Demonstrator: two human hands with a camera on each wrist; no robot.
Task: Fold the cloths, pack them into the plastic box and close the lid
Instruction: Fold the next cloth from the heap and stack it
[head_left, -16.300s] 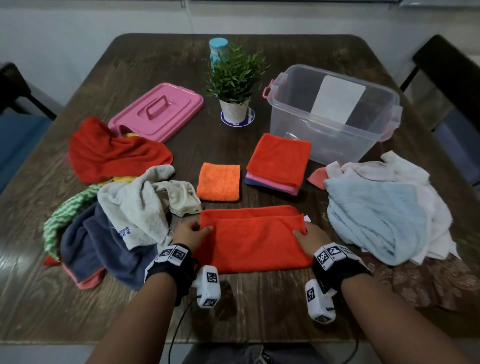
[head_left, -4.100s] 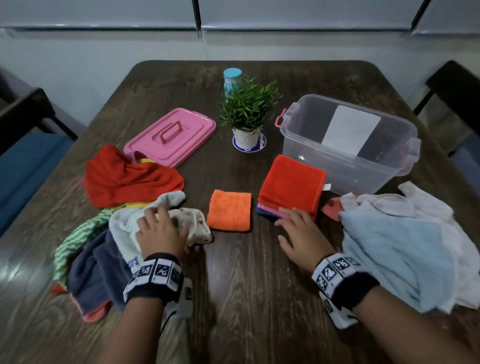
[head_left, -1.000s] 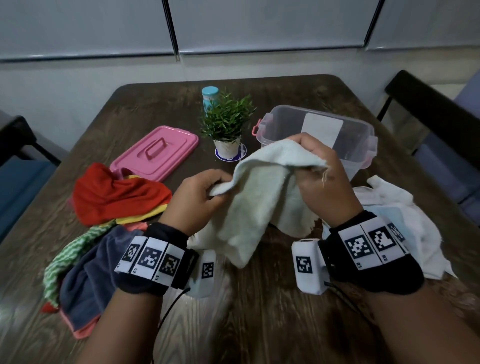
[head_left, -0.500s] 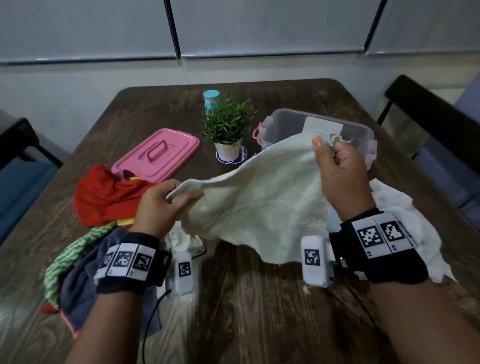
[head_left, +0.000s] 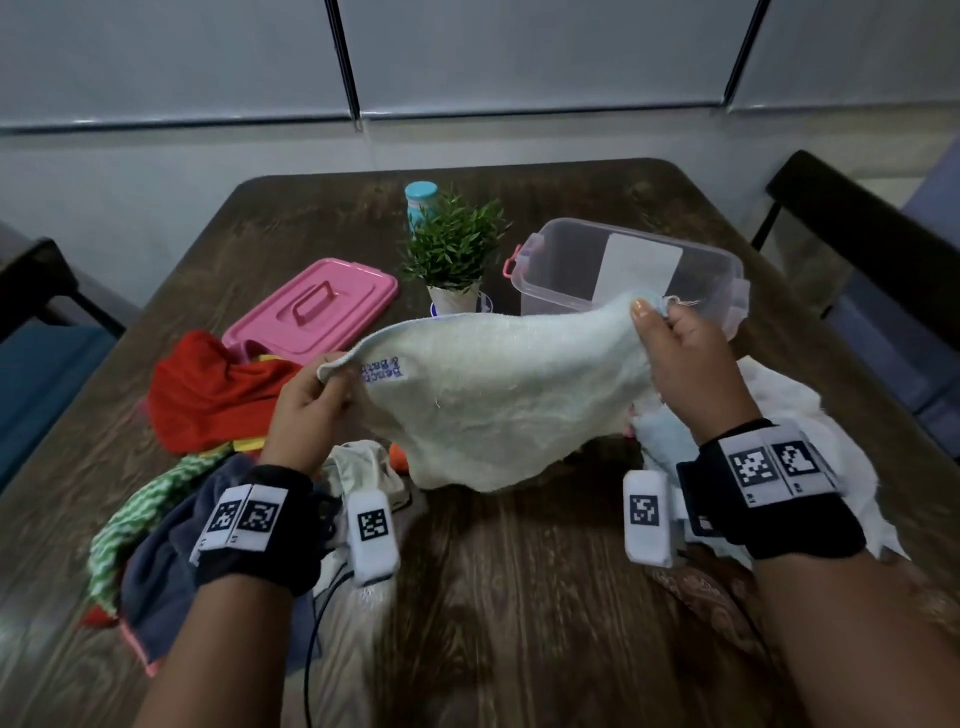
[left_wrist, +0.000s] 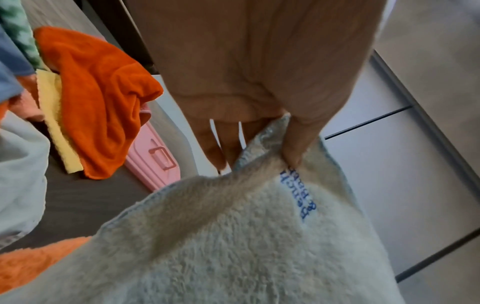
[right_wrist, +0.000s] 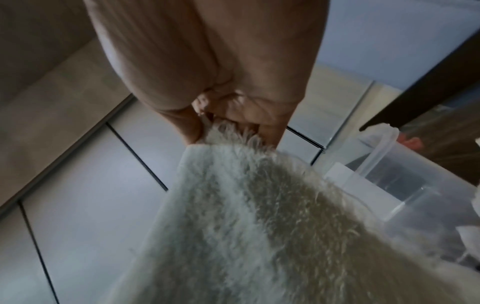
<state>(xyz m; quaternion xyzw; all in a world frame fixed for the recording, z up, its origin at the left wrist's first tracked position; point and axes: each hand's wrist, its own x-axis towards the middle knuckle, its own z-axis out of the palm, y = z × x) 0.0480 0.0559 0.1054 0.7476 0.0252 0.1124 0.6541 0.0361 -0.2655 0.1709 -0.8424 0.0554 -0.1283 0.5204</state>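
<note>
Desk (head_left: 519, 597): dark wood; loose cloths piled at left and right edges.
Plastic box (head_left: 571, 270): open, toward far right corner.
Lid (head_left: 311, 306): pink, toward far left.
Cream cloth (head_left: 498, 405): held spread above desk centre.
Left hand (head_left: 306, 410): left corner pinched.
Right hand (head_left: 685, 364): right corner pinched.

Blue "Bench & Bath" tag (head_left: 384, 370) on cream towel (head_left: 498, 400)

The cream towel (head_left: 498, 400) between the hands is fluffy, matt terry cloth with a sewn woven label (head_left: 383, 370). Beyond the right hand (head_left: 685, 364), the plastic box (head_left: 550, 270) is clear and smooth. The pink lid (head_left: 311, 312) is glossy plastic; the counter (head_left: 519, 597) is dark, grained wood.
</note>
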